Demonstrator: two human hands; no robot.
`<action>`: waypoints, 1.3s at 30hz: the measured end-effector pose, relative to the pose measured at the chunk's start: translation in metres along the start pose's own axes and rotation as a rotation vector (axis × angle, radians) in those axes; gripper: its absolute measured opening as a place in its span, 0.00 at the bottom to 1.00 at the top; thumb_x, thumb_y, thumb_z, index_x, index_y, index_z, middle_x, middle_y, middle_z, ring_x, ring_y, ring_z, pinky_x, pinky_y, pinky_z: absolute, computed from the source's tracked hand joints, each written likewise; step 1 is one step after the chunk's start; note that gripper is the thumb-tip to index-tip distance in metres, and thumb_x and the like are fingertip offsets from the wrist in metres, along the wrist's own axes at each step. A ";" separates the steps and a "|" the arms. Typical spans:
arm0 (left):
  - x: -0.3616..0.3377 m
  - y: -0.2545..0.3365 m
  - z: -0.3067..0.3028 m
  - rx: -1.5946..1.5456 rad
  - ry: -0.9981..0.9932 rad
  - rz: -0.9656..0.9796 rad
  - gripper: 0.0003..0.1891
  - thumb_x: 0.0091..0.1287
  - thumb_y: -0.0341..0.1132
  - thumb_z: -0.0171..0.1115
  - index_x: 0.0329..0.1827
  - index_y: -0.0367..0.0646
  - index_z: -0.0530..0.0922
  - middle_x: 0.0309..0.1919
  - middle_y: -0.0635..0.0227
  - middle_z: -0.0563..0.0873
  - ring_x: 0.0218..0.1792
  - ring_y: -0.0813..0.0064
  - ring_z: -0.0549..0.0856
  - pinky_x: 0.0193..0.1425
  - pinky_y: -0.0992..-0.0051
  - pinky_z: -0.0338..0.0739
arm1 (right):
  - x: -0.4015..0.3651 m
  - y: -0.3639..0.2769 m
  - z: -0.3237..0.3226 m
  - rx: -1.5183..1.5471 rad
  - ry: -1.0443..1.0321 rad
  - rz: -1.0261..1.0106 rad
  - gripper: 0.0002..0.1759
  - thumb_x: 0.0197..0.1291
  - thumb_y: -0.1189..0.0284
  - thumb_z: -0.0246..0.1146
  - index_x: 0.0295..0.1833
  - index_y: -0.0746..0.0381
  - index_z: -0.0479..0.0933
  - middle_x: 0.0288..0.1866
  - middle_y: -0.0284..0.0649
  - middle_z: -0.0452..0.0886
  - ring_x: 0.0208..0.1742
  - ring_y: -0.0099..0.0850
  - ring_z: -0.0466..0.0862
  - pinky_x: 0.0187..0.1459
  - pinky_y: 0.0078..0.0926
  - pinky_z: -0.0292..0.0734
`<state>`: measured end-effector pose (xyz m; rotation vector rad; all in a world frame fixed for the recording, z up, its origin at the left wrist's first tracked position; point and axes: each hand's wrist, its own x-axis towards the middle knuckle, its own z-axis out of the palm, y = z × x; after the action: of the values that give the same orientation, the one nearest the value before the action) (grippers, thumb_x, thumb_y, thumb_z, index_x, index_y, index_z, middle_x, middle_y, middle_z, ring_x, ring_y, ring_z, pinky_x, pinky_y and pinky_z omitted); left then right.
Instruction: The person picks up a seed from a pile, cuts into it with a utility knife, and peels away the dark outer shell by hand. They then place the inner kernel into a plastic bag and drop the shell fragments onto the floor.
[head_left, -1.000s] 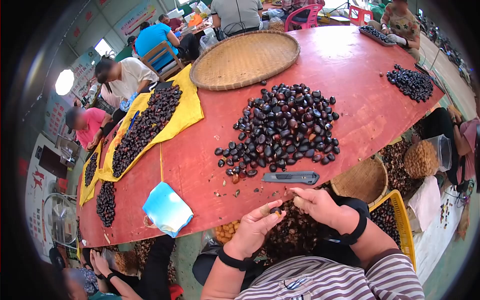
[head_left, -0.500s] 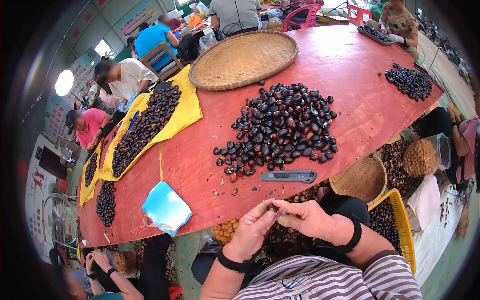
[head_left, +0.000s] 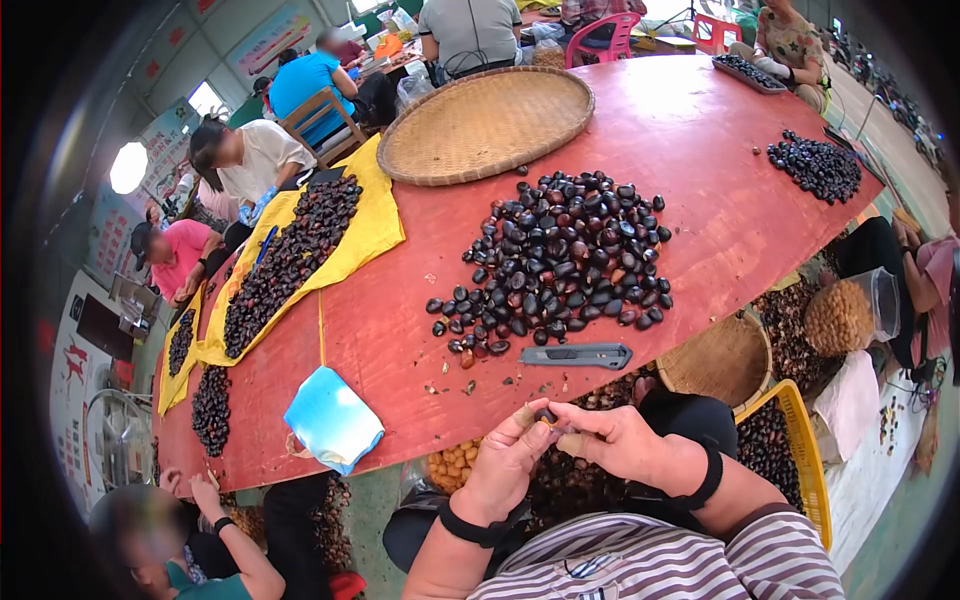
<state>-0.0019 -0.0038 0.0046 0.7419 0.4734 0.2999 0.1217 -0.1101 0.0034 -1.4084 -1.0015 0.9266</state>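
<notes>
My left hand (head_left: 500, 468) pinches a dark glossy nut (head_left: 545, 415) between thumb and fingertips, just beyond the table's near edge. Closed fingers of my right hand (head_left: 628, 447) meet it at the nut's right side; whether they grip the nut itself or some small tool is hidden. A little orange shows on the nut's underside. Ahead of my hands, a grey utility knife (head_left: 576, 355) lies on the red table (head_left: 440, 245). Behind the knife spreads a large pile of dark nuts (head_left: 565, 250), with small shell scraps at its front.
A round woven tray (head_left: 490, 120) rests at the table's far side. Nuts cover a yellow cloth (head_left: 375, 215) to the left. A blue-and-white pouch (head_left: 333, 415) lies at the front edge. Below stand a basket (head_left: 715, 360) and a yellow crate (head_left: 808, 465). Several people sit around.
Both my hands stay at the same spot around the nut, with only slight finger movement. At lower left, a nearby person has leaned farther into view, raising their hands toward the table edge.
</notes>
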 end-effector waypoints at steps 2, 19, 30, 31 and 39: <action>-0.002 -0.002 -0.001 0.013 0.014 0.000 0.14 0.61 0.27 0.52 0.50 0.43 0.70 0.44 0.69 0.77 0.46 0.77 0.76 0.52 0.78 0.69 | -0.002 -0.005 -0.001 -0.030 -0.013 0.020 0.21 0.53 0.76 0.58 0.54 0.57 0.68 0.38 0.38 0.80 0.38 0.14 0.73 0.40 0.14 0.70; 0.003 -0.012 -0.009 -0.021 0.040 0.005 0.14 0.60 0.26 0.52 0.50 0.41 0.71 0.41 0.72 0.77 0.42 0.82 0.75 0.49 0.82 0.69 | 0.006 0.013 0.005 -0.043 0.116 -0.097 0.16 0.52 0.76 0.59 0.49 0.61 0.73 0.28 0.37 0.79 0.23 0.20 0.74 0.27 0.17 0.71; 0.005 -0.011 -0.010 0.191 0.041 0.045 0.14 0.59 0.25 0.53 0.50 0.37 0.72 0.39 0.70 0.78 0.39 0.81 0.76 0.46 0.83 0.69 | 0.013 0.008 -0.009 0.576 -0.034 0.435 0.11 0.53 0.75 0.58 0.43 0.64 0.75 0.28 0.33 0.77 0.21 0.14 0.71 0.19 0.07 0.64; 0.005 -0.011 -0.010 0.206 0.036 0.045 0.14 0.59 0.25 0.53 0.50 0.37 0.71 0.39 0.70 0.78 0.39 0.82 0.76 0.46 0.83 0.69 | 0.013 0.007 -0.009 0.577 -0.036 0.449 0.11 0.53 0.75 0.58 0.43 0.65 0.75 0.28 0.33 0.77 0.21 0.14 0.71 0.19 0.08 0.64; 0.011 -0.015 -0.015 0.126 0.042 0.013 0.16 0.60 0.29 0.53 0.52 0.37 0.68 0.43 0.69 0.76 0.41 0.81 0.77 0.47 0.82 0.71 | 0.013 0.030 0.004 -0.015 0.145 -0.018 0.10 0.52 0.74 0.59 0.41 0.62 0.76 0.27 0.32 0.77 0.25 0.20 0.75 0.29 0.17 0.72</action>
<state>0.0010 -0.0014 -0.0190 0.8631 0.5310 0.3003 0.1241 -0.0969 -0.0265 -1.4554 -0.9126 0.7934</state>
